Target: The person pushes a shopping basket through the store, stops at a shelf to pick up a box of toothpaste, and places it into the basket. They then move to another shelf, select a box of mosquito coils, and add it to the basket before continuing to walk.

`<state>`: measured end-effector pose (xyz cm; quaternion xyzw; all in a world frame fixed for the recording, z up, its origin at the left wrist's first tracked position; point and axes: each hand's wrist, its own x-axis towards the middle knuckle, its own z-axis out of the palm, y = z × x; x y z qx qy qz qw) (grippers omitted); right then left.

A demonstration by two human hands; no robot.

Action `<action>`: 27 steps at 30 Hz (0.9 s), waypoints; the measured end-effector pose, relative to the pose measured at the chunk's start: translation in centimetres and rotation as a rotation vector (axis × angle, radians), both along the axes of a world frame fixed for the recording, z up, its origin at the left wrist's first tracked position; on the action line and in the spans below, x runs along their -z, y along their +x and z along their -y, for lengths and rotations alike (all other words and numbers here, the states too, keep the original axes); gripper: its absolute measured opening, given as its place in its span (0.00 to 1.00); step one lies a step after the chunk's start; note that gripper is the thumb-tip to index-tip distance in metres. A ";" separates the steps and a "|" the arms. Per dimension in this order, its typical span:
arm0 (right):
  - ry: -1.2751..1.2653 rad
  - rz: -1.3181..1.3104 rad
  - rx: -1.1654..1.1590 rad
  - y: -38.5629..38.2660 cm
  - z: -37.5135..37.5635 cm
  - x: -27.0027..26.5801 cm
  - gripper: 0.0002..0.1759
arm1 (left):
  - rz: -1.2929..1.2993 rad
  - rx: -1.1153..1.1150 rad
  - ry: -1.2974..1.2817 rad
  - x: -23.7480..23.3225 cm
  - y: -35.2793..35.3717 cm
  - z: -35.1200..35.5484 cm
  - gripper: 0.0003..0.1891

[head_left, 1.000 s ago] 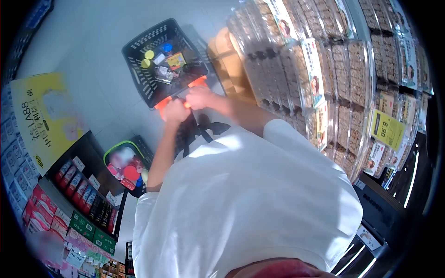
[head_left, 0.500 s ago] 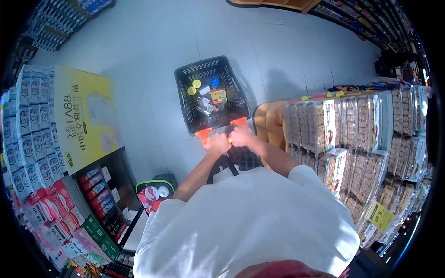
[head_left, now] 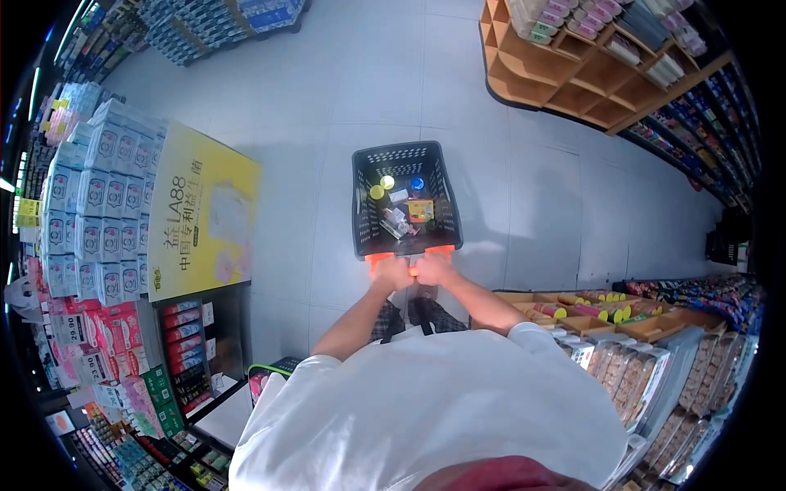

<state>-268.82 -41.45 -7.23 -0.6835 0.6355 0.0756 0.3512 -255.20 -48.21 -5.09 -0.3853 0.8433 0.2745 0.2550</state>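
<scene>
Both of my hands are closed on the orange handle of a black basket in front of my body. My left hand wraps the handle's left part, and my right hand grips it just to the right, close beside the other. Inside the basket lie two items with yellow lids, a blue round item, a white box, a yellow-orange package and some clear-wrapped items.
To the left stand a yellow sign, stacked white-blue packs and a shelf of red packages. Wooden shelving is at the upper right. Packaged food trays line the lower right. Grey floor surrounds the basket.
The basket sits further right and lower in view, turned straighter, still held by both hands. Shelves and sign have shifted; the wooden shelving at upper right shows more, and the green-rimmed basket shows less.
</scene>
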 end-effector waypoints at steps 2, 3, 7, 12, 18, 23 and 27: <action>-0.002 -0.016 0.007 -1.9 3.5 -0.9 0.14 | -0.008 -0.006 -0.015 0.2 -1.6 2.6 0.20; 0.009 -0.017 -0.089 -2.9 5.5 -1.1 0.15 | -0.009 -0.015 -0.034 0.5 -2.1 4.3 0.19; 0.062 -0.035 -0.077 -5.3 11.5 -2.3 0.14 | -0.025 -0.032 -0.072 -0.1 -4.4 9.5 0.18; 0.054 -0.082 -0.086 -8.3 19.5 -2.2 0.14 | -0.085 -0.086 -0.068 0.2 -7.5 17.3 0.20; 0.080 -0.133 -0.135 -11.3 29.3 -0.4 0.14 | -0.105 -0.157 -0.054 -0.6 -10.4 26.3 0.19; 0.002 -0.112 -0.178 -14.2 36.0 0.8 0.13 | -0.110 -0.140 -0.018 0.3 -12.9 33.2 0.17; -0.012 -0.085 -0.174 -15.7 40.7 1.5 0.14 | -0.080 -0.148 0.051 -0.5 -14.4 38.2 0.17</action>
